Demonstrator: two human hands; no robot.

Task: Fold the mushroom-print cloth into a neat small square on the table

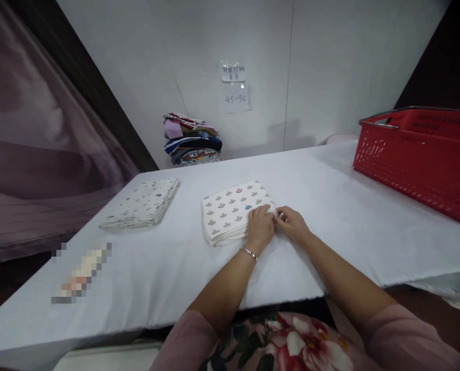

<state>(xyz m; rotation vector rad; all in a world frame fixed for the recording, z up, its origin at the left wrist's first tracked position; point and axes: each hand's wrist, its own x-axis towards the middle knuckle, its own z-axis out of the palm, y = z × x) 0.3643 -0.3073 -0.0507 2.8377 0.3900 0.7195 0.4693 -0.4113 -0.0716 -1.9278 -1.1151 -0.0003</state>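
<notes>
A white cloth (230,203) with a grey printed pattern and a few red and blue motifs lies folded in layers on the white-covered table in front of me. My left hand (261,229) rests over its near right corner, fingers curled around the layered edge. On the right side, my right hand (292,224) pinches the same corner, its fingertips close to those of the left. A second folded cloth (143,203), white with small dark prints, lies flat to the left, apart from both hands.
A red plastic basket (419,159) with a metal handle stands at the right. Against the wall is a stack of folded fabrics (193,141). A pixelated narrow item (83,273) lies at the table's left. Paper signs (236,98) hang on the wall.
</notes>
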